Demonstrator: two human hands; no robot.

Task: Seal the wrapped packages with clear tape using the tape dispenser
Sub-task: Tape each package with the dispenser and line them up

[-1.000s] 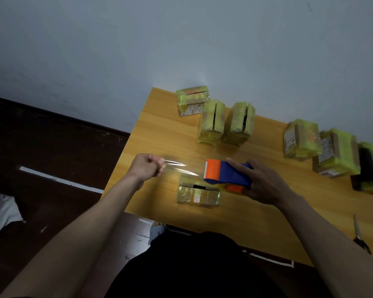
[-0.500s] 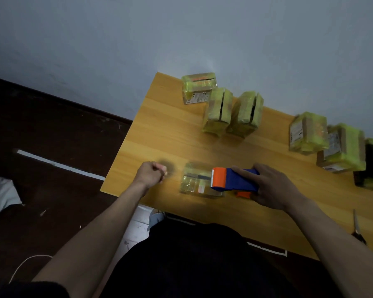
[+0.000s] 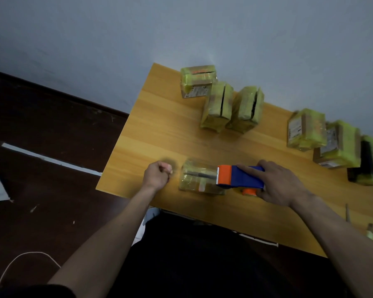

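Both hands busy: right hand point(image 3: 282, 186) gripping the tape dispenser point(image 3: 239, 177) on the package point(image 3: 199, 179), left hand point(image 3: 158, 173) fisted beside it, maybe pinching tape that could wrinkle if slackened.

Single head-worn, wide-angle view, looking forward and steeply down from above the person's torso. The orange-yellow wooden tabletop point(image 3: 159, 134) runs obliquely from upper left to lower right, its near edge close below the lens; both bare forearms enter from the bottom corners. A pale grey wall point(image 3: 181, 29) fills the upper half, and dark brown floor point(image 3: 41, 125) lies at left. The tilt of the horizon shows the camera rolled. No second view shares the scene.
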